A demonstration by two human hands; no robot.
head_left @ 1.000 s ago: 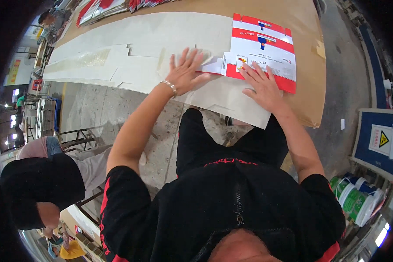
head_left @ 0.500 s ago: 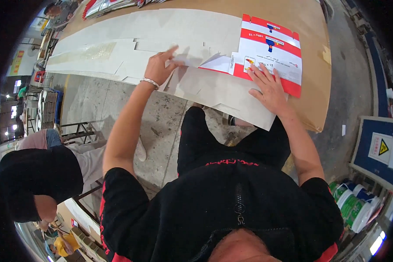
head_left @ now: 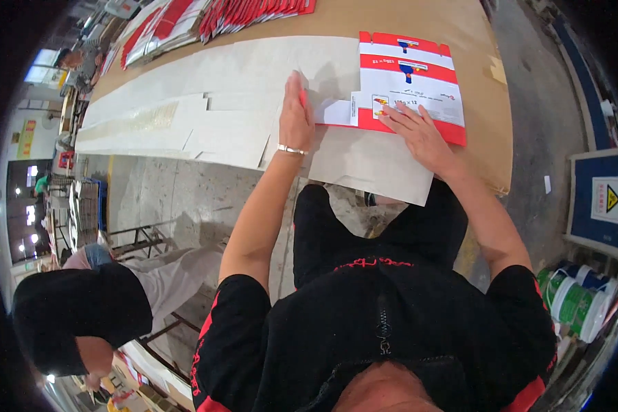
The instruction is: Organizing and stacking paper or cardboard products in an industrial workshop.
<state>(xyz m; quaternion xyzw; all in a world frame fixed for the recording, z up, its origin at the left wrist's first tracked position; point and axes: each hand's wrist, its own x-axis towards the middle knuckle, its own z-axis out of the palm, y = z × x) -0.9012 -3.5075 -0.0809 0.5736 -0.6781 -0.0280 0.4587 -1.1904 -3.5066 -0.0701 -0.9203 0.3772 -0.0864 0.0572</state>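
My right hand [head_left: 422, 134] lies flat, fingers spread, on the lower part of a red and white printed cardboard carton blank [head_left: 419, 86]. On edge, with its fingers stretched out and side by side, my left hand [head_left: 297, 117] stands against the carton's narrow left end, where a red edge shows beside the fingers. A white flap with a red border runs between that hand and the printed panel. Beneath are grey-white cardboard sheets [head_left: 240, 69], overlapping in a long row to the left. One sheet [head_left: 371, 158] sticks out over the near table edge.
A brown cardboard-covered table [head_left: 484, 137] carries the sheets. Stacks of red and white folded cartons [head_left: 254, 15] lie at its far left. A person in a black top [head_left: 82, 316] sits at the left. Buckets [head_left: 577, 299] and a blue board with a warning sign [head_left: 601, 199] stand at right.
My left hand has moved right along the sheets to the carton's left end, and its fingers have straightened. My right hand stays on the carton. The view has shifted, showing more red stacks.
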